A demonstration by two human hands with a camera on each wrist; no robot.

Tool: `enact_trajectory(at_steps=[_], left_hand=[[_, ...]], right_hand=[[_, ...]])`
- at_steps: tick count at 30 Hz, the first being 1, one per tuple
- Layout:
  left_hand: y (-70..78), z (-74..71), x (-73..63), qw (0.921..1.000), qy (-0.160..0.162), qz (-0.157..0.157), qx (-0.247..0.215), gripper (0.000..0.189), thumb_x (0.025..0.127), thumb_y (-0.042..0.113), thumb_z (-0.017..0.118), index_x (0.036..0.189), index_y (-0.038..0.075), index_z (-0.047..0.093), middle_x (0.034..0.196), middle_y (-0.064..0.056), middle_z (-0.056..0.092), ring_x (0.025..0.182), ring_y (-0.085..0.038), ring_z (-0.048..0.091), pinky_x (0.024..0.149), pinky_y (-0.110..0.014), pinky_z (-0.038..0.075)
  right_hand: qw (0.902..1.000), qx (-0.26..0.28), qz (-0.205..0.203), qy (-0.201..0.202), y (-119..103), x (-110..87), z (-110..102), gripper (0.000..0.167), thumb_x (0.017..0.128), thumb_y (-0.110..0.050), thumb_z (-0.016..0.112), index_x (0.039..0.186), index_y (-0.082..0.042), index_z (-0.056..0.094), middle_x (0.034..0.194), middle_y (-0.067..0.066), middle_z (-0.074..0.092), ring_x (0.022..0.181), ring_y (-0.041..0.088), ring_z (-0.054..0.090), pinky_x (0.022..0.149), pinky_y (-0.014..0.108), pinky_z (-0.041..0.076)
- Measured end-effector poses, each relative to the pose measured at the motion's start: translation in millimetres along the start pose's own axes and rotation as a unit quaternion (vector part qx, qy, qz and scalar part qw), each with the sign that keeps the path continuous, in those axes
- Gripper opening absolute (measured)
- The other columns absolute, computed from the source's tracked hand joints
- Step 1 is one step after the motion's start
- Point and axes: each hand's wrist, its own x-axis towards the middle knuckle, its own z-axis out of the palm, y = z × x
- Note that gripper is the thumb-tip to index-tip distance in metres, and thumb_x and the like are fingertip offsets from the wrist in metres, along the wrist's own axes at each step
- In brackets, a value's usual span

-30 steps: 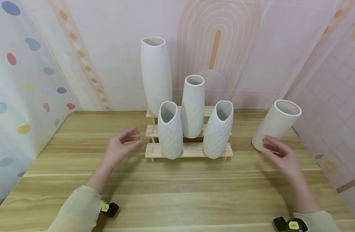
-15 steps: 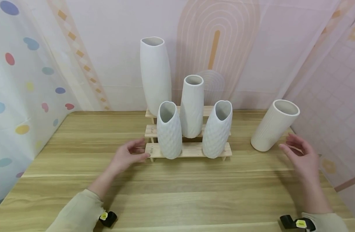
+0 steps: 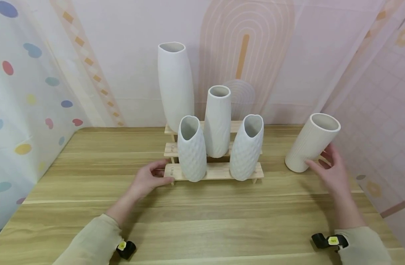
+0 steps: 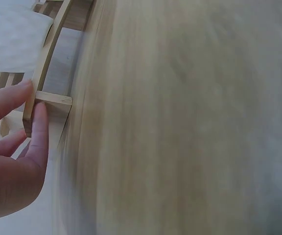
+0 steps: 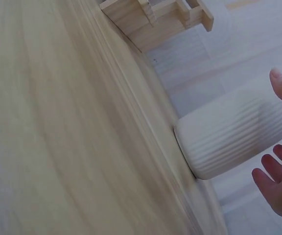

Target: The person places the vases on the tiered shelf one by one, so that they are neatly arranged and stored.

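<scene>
My left hand (image 3: pixel 150 179) pinches the left end of the lowest step of a three-tier wooden stand (image 3: pixel 219 171). In the left wrist view the thumb lies on one face of the board (image 4: pixel 45 63) and a finger on the other. Beside a white ribbed vase (image 3: pixel 312 143) on the table at the right is my right hand (image 3: pixel 331 171), its thumb in front of the vase. The right wrist view shows spread, loosely bent fingers (image 5: pixel 275 169) next to the ribbed side (image 5: pixel 234 137), not closed round it.
Two textured white vases, left (image 3: pixel 192 158) and right (image 3: pixel 244 156), stand on the lowest step. A smooth-rimmed vase (image 3: pixel 217 125) occupies the middle step and the tallest vase (image 3: pixel 176 84) the top one. A printed curtain (image 3: pixel 132 73) hangs behind the wooden table (image 3: pixel 202 224).
My left hand has moved right to the stand and taken hold of its lowest step. My right hand swung right past the ribbed vase, then came back close to it.
</scene>
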Motion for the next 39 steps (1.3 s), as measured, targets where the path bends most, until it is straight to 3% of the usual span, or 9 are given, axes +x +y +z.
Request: enact_trajectory(at_steps=[2,10,13,28,32,39], left_hand=[[-0.8,0.2,0.6,1.0,0.003,-0.002,0.001,0.063,0.078,0.004,0.083,0.133,-0.007,0.056,0.116,-0.022,0.064,0.095,-0.024,0.061,0.072,-0.022,0.052],[-1.9,-0.2,4.2,0.9998,0.003,-0.012,0.015,0.06,0.078,0.007,0.085,0.13,-0.006,0.058,0.111,-0.019,0.066,0.092,-0.022,0.059,0.069,-0.022,0.052],[-2.3,-0.7,5.4,0.9996,0.002,-0.014,0.025,0.061,0.078,0.009,0.085,0.13,-0.006,0.058,0.11,-0.018,0.066,0.092,-0.021,0.06,0.069,-0.023,0.052],[-3.7,-2.3,3.9,0.9996,0.001,-0.02,0.018,0.062,0.077,0.009,0.085,0.131,-0.005,0.059,0.109,-0.018,0.066,0.089,-0.019,0.059,0.067,-0.023,0.052],[-3.2,-1.8,4.3,0.9995,-0.001,-0.023,0.023,0.063,0.077,0.01,0.086,0.132,-0.004,0.059,0.106,-0.016,0.066,0.088,-0.018,0.059,0.066,-0.023,0.052],[-4.0,-2.1,5.0,0.9994,-0.005,-0.024,0.025,0.064,0.077,0.009,0.086,0.133,-0.004,0.058,0.112,-0.018,0.064,0.089,-0.019,0.059,0.067,-0.023,0.052]], right_hand=[[1.0,0.007,0.004,0.002,0.4,2.2,4.4,0.082,0.088,-0.01,0.075,0.156,-0.015,0.03,0.142,0.007,0.042,0.125,0.019,0.044,0.106,0.035,0.04],[0.999,0.035,-0.009,0.024,3.0,11.1,16.5,0.076,0.084,-0.004,0.078,0.148,-0.017,0.04,0.126,-0.007,0.051,0.111,0.008,0.049,0.085,0.015,0.043],[0.9984,0.047,-0.009,0.029,3.5,12.9,20.3,0.076,0.083,-0.002,0.078,0.146,-0.017,0.04,0.123,-0.011,0.05,0.108,0.005,0.05,0.082,0.013,0.044],[0.999,0.022,0.013,0.035,2.6,14.4,23.5,0.077,0.082,-0.008,0.081,0.148,-0.019,0.043,0.13,-0.006,0.051,0.11,0.008,0.05,0.082,0.017,0.043],[0.9991,0.016,0.017,0.036,-5.6,15.1,22.1,0.076,0.082,-0.013,0.082,0.148,-0.019,0.043,0.13,-0.004,0.052,0.111,0.009,0.051,0.083,0.018,0.044],[0.9976,0.066,-0.011,0.019,-42.6,25.3,21.4,0.077,0.082,-0.01,0.081,0.147,-0.024,0.044,0.131,-0.002,0.053,0.116,0.015,0.051,0.083,0.018,0.048]])
